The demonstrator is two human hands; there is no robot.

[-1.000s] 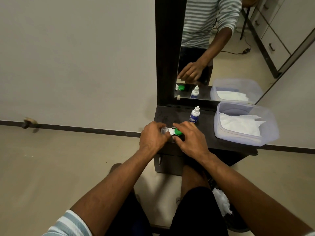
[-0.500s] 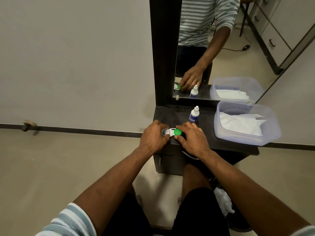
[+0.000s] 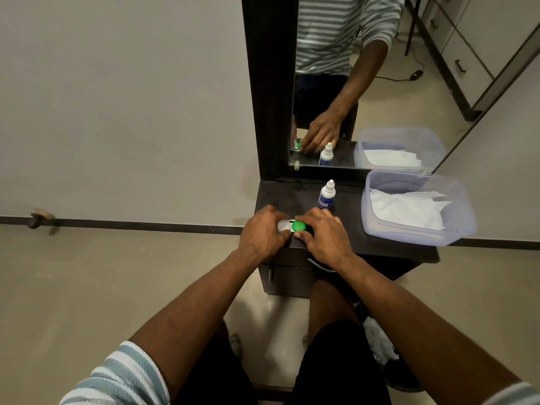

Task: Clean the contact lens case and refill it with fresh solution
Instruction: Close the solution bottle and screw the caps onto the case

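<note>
While both hands' fingers pinch one lens case (image 3: 291,226): two caps, one bottle (image 3: 326,195).

I can read no text, brand or number; the solution bottle (image 3: 326,195), at one o'clock from the hands, bears a blurred, illegible blue label.

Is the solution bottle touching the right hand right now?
Apart. The head view shows dark tabletop between the solution bottle and the right hand.
</note>
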